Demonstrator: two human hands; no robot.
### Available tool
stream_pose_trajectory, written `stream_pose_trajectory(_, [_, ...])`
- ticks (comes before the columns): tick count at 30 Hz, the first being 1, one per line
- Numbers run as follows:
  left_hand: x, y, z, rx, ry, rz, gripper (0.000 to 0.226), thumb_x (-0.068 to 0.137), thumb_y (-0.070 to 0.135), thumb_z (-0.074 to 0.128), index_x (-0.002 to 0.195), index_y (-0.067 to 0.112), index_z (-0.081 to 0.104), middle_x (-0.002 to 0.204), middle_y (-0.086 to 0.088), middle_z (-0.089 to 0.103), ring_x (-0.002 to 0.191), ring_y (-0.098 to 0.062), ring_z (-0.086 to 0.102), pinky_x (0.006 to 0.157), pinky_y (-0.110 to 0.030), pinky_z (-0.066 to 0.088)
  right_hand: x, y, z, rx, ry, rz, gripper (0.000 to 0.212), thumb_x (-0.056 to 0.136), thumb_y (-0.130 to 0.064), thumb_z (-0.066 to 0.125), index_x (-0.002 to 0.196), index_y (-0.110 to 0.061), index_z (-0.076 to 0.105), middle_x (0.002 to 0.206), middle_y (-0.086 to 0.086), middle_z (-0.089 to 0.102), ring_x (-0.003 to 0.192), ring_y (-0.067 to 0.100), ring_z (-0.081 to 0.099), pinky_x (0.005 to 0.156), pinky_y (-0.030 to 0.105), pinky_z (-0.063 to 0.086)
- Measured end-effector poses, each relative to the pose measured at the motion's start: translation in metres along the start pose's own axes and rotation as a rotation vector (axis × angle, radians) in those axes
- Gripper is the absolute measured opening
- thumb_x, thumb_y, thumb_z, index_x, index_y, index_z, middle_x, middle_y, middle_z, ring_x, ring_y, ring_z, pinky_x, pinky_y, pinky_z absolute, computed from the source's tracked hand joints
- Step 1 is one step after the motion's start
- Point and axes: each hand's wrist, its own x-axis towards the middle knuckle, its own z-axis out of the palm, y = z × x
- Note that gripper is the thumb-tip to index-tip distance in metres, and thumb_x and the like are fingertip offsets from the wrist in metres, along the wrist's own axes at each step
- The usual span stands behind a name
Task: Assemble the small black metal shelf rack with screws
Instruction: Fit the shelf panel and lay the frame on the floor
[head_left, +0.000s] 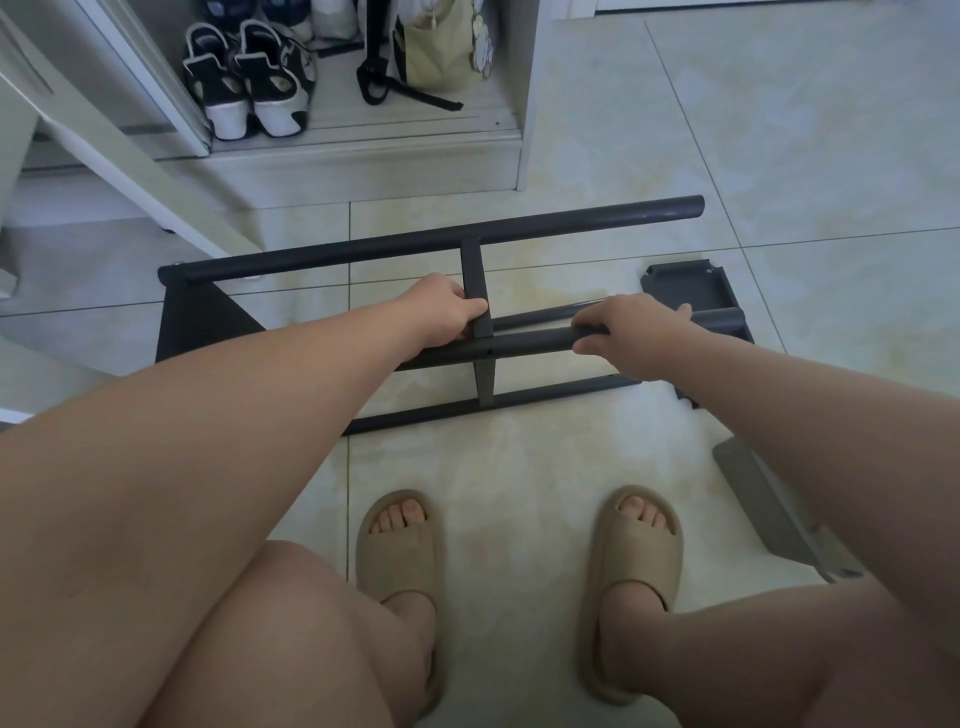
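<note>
Knees (291, 639) fill the btm of the frame, bare, w/ both forearms reaching up toward ctr. Just past them, feet in tan slippers (401, 545) stand on the pale tile floor (519, 457), toes pointing up-frame.

Rack frame (483, 374) sits on the floor at mid-frame, lying sideways: far tube (431, 240) runs from mid-left up to the right, a middle tube (530, 344) is lifted in the hands, and a near tube (519, 399) lies below it. A flat strut (474, 275) crosses all three. At the frame's left end is a dark side panel (200, 322).

L hand (451, 312), left of ctr, grips the flat strut where it meets the middle tube; fingers curled round the strut, closed tight on it. R hand (636, 338), right of ctr, wraps the middle tube, fingers curled over the top, thumb underneath, clamped on the tube.

Right of the R hand, a dark tray part (691, 288) lies on the tiles, partly hidden by the wrist. Lower right: a grey panel (761, 499) flat on the floor, partly under the right arm.

Top of frame: an open cupboard (363, 161) w/ black-and-white sneakers (247, 78) at upper left and a pale yellow bag (441, 52) w/ black straps beside them.
</note>
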Motion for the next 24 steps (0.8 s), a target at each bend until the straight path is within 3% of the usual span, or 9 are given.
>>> stream_pose_trajectory(7, [0.001, -0.002, 0.001, -0.052, -0.036, -0.004, 0.021, 0.1, 0.029, 0.058, 0.089, 0.015, 0.068, 0.094, -0.008, 0.075, 0.09, -0.02, 0.072, 0.098, -0.036, 0.054, 0.001, 0.005, 0.006, -0.026, 0.009, 0.0, 0.019, 0.106, -0.032, 0.05, 0.11, -0.022, 0.066, 0.101, 0.01, 0.068, 0.1, 0.031, 0.058, 0.114, 0.073, 0.004])
stream_pose_trajectory(9, [0.0, -0.002, 0.0, -0.04, -0.036, -0.001, 0.023, 0.1, 0.031, 0.057, 0.091, 0.014, 0.069, 0.098, -0.01, 0.075, 0.095, -0.023, 0.071, 0.098, -0.038, 0.053, 0.002, 0.006, 0.01, -0.041, 0.033, -0.003, 0.021, 0.106, -0.033, 0.048, 0.111, -0.022, 0.066, 0.103, 0.009, 0.067, 0.096, 0.028, 0.055, 0.113, 0.073, 0.004])
stream_pose_trajectory(11, [-0.001, -0.002, 0.001, 0.018, -0.009, 0.015, 0.029, 0.1, 0.035, 0.054, 0.095, 0.011, 0.069, 0.095, -0.009, 0.072, 0.094, -0.029, 0.067, 0.089, -0.037, 0.053, 0.001, 0.008, 0.014, -0.054, 0.051, -0.021, 0.023, 0.107, -0.036, 0.045, 0.115, -0.024, 0.063, 0.108, 0.004, 0.062, 0.095, 0.025, 0.05, 0.113, 0.074, 0.004])
stream_pose_trajectory(13, [-0.005, 0.0, 0.006, 0.097, 0.031, 0.032, 0.032, 0.102, 0.037, 0.05, 0.098, 0.01, 0.067, 0.09, -0.005, 0.065, 0.088, -0.029, 0.06, 0.071, -0.032, 0.046, -0.002, 0.01, 0.017, -0.046, 0.053, -0.06, 0.025, 0.107, -0.039, 0.043, 0.122, -0.028, 0.06, 0.116, -0.001, 0.057, 0.106, 0.025, 0.048, 0.114, 0.075, 0.001])
stream_pose_trajectory(16, [-0.013, 0.005, 0.013, 0.189, 0.165, 0.028, 0.044, 0.102, 0.039, 0.047, 0.137, 0.012, 0.047, 0.121, -0.008, 0.061, 0.105, -0.028, 0.057, 0.079, -0.033, 0.041, -0.012, 0.022, 0.017, -0.096, 0.062, -0.13, 0.042, 0.105, -0.046, 0.043, 0.145, -0.033, 0.045, 0.144, -0.004, 0.048, 0.142, 0.025, 0.033, 0.115, 0.072, -0.004])
stream_pose_trajectory(18, [-0.02, 0.011, 0.015, 0.314, 0.333, 0.137, 0.053, 0.101, 0.039, 0.048, 0.146, 0.014, 0.035, 0.138, -0.011, 0.051, 0.12, -0.031, 0.052, 0.089, -0.04, 0.044, -0.024, 0.036, 0.015, -0.109, 0.109, -0.157, 0.052, 0.105, -0.048, 0.043, 0.154, -0.034, 0.033, 0.158, -0.007, 0.035, 0.153, 0.022, 0.016, 0.117, 0.068, -0.005])
stream_pose_trajectory(20, [-0.028, 0.024, 0.02, 0.462, 0.45, 0.359, 0.048, 0.101, 0.037, 0.048, 0.142, 0.015, 0.04, 0.138, -0.011, 0.05, 0.121, -0.031, 0.05, 0.094, -0.043, 0.045, -0.039, 0.056, 0.013, -0.104, 0.16, -0.146, 0.055, 0.104, -0.048, 0.043, 0.156, -0.035, 0.029, 0.163, -0.009, 0.028, 0.155, 0.02, 0.01, 0.122, 0.064, -0.001])
stream_pose_trajectory(24, [-0.046, 0.057, 0.055, 0.515, 0.301, 0.704, 0.031, 0.101, 0.033, 0.046, 0.128, 0.018, 0.051, 0.123, -0.002, 0.054, 0.107, -0.023, 0.054, 0.08, -0.04, 0.049, -0.072, 0.103, 0.01, -0.145, 0.149, -0.045, 0.058, 0.104, -0.048, 0.042, 0.158, -0.035, 0.025, 0.165, -0.009, 0.022, 0.155, 0.019, 0.01, 0.124, 0.056, 0.008])
